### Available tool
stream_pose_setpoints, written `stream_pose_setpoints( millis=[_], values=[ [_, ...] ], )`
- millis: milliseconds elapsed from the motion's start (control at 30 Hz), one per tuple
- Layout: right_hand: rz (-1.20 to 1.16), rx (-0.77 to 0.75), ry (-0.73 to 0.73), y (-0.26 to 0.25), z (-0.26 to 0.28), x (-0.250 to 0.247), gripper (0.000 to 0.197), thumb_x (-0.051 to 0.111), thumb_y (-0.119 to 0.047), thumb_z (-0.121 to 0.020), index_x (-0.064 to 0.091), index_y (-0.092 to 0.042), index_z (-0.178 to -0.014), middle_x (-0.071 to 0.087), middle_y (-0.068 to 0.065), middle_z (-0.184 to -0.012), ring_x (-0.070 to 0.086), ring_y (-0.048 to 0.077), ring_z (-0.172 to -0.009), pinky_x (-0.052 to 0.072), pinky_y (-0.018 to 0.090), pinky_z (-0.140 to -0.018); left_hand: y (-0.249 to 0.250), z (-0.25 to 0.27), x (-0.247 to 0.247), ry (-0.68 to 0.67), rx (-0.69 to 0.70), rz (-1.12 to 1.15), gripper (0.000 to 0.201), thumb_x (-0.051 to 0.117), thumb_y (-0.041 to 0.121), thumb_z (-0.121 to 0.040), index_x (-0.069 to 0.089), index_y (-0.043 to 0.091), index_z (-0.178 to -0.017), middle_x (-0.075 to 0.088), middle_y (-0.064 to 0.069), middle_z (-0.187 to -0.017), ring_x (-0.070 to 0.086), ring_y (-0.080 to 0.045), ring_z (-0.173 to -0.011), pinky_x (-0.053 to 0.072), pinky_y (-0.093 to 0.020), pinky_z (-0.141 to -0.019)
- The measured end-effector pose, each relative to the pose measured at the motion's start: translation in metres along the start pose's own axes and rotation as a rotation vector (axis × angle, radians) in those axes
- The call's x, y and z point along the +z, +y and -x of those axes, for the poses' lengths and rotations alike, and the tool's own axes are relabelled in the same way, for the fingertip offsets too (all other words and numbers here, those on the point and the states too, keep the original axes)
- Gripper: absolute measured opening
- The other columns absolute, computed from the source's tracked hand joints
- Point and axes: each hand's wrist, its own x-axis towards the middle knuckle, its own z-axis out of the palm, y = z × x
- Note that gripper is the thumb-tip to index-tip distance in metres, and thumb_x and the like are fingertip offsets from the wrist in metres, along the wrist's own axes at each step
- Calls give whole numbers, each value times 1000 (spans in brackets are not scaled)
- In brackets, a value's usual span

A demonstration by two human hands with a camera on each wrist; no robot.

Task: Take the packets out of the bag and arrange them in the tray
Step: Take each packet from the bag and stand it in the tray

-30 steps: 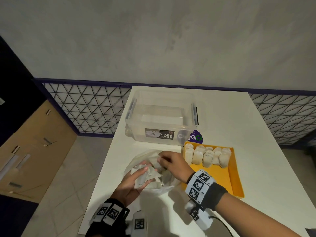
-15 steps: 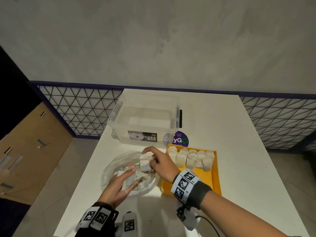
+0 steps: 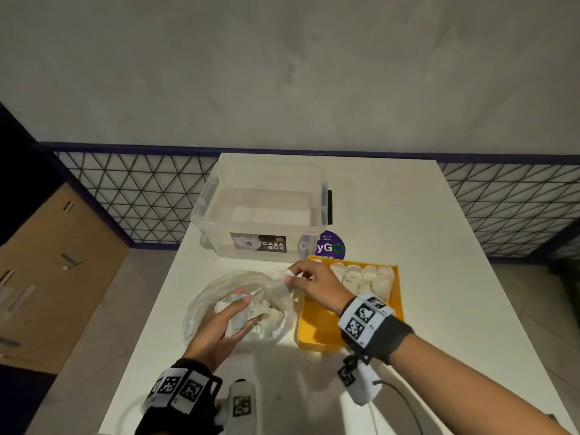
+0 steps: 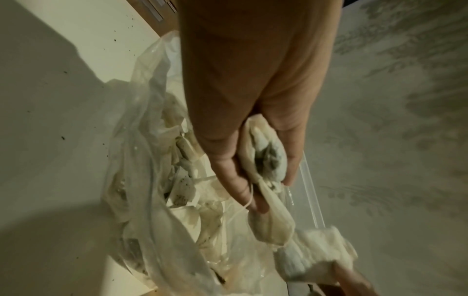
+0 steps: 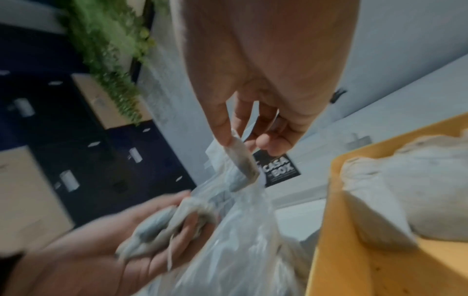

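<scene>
A clear plastic bag (image 3: 205, 298) lies open on the white table, with several white packets (image 3: 271, 321) inside. My left hand (image 3: 241, 309) reaches into it and grips a small bunch of packets (image 4: 268, 156), also seen in the right wrist view (image 5: 162, 224). My right hand (image 3: 290, 276) pinches one packet (image 5: 243, 162) between thumb and fingers above the bag's far rim, close to the yellow tray's (image 3: 315, 328) near-left corner. A row of several packets (image 3: 364, 277) stands at the tray's far end.
A clear lidless storage box (image 3: 263, 211) with a "CASA BOX" label stands behind the bag and tray. A purple round sticker (image 3: 329, 246) sits beside it. The table (image 3: 423, 230) ends at a mesh-patterned wall behind; its left edge drops to the floor.
My right hand has come out of the bag with one packet and moved up and right toward the tray. My left hand stays in the bag holding packets.
</scene>
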Motion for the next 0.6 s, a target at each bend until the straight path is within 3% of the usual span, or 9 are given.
stream_pose_setpoints(
  millis=[100,167,233,333,433,600],
  values=[
    [-52,48,106,18,8,-33,11,59,-10,-88,58,-20,-92,53,-5,-77,48,9,-74,38,16,-65,-1,-5,-3,-26,-29,-28,41,69,10,-83,57,16,-122,64,-1,-126,62,-23,-114,55,-38,-86],
    [-2,75,166,33,16,-53,20,57,-5,-88,58,-20,-102,57,3,-81,51,15,-76,43,21,-67,0,-7,-4,-35,-28,-43,37,67,9,-85,59,15,-120,66,-3,-122,63,-23,-114,53,-39,-89],
    [203,111,160,49,21,-70,23,54,-5,-89,58,-21,-105,62,12,-88,55,21,-78,45,28,-67,1,-9,-3,-35,-32,-56,36,66,9,-85,59,15,-120,67,-4,-121,62,-23,-115,51,-40,-91],
    [572,178,125,71,25,-83,22,51,-12,-90,57,-17,-111,64,9,-98,56,22,-88,39,26,-67,3,-9,-3,-44,-36,-56,36,67,8,-84,60,15,-119,67,-6,-121,61,-25,-116,54,-39,-87],
    [849,214,141,83,28,-85,27,50,-23,-90,57,-16,-115,61,9,-112,49,26,-108,39,31,-82,2,-9,-3,-43,-40,-64,38,68,7,-83,60,14,-120,68,-6,-119,62,-26,-114,59,-35,-74],
    [1163,255,120,90,33,-80,34,43,-40,-92,62,-25,-117,53,1,-119,41,23,-113,34,31,-88,1,-11,-5,-52,-48,-116,49,72,11,-73,60,17,-120,67,-8,-122,61,-26,-115,50,-44,-95]
  ],
)
